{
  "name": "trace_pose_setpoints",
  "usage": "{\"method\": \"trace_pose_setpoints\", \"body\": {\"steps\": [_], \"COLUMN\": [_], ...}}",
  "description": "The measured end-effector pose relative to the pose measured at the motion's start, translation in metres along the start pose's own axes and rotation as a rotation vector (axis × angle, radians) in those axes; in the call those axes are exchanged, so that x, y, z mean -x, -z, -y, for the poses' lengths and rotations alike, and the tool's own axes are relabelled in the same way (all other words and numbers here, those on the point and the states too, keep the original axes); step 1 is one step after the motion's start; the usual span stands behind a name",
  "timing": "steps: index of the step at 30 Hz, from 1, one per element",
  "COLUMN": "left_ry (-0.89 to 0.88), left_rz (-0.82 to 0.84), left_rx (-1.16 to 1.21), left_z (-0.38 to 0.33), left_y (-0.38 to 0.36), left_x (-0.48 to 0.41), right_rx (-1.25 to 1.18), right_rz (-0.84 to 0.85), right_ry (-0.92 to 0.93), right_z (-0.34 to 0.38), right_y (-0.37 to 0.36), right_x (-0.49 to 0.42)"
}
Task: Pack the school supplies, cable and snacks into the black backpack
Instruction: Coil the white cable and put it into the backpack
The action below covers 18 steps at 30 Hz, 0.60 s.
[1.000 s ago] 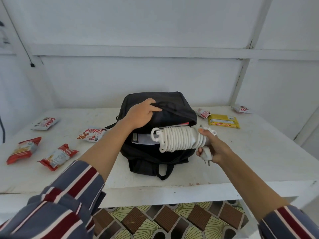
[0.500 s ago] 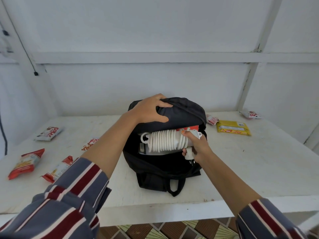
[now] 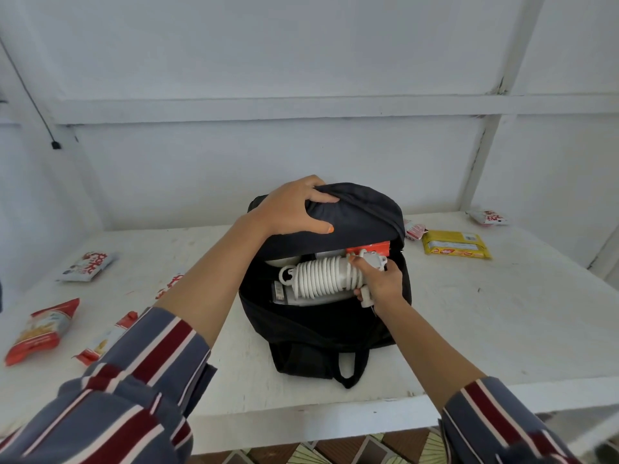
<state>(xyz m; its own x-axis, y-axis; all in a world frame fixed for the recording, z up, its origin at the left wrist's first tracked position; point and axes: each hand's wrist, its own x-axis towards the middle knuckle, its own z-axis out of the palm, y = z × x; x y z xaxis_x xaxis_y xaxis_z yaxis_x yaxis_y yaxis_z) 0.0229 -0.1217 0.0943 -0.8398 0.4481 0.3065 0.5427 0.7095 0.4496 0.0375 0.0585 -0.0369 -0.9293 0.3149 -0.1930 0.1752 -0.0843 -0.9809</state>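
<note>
Tightly coiled white cable [image 3: 321, 276], apparently plug-ended, gripped by right hand [image 3: 382, 287] in black backpack [image 3: 318, 336]; left hand [image 3: 288, 209] clutches flap [image 3: 355, 217]

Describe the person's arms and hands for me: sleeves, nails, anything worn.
Both arms wear a shirt striped in blue-grey, dark red and thin pale lines. The left sleeve and right sleeve end near the elbows, leaving the forearms bare. The left hand has an orange-painted thumbnail. No watch, ring or glove shows on it or on the right hand.
</note>
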Motion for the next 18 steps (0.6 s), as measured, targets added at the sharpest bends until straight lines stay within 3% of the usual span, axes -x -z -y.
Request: {"method": "trace_pose_setpoints", "body": {"steps": [10,14,18], "left_ry": [-0.002,-0.011,-0.010], "left_rz": [-0.009,-0.006,-0.012], "left_rx": [0.008,0.008,0.004], "left_z": [0.004,0.004,0.002], "left_y": [-0.004,-0.004,-0.005], "left_x": [0.001,0.002,0.001], "right_rx": [0.353,0.614,0.615], "right_rz": [-0.185,-0.168,-0.072], "right_ry": [0.052,0.067,0.032], "right_z": [-0.006,-0.001,0.001], "right_y": [-0.012,-0.010,-0.005], "right_x": [-0.005,-0.004,-0.006]}}
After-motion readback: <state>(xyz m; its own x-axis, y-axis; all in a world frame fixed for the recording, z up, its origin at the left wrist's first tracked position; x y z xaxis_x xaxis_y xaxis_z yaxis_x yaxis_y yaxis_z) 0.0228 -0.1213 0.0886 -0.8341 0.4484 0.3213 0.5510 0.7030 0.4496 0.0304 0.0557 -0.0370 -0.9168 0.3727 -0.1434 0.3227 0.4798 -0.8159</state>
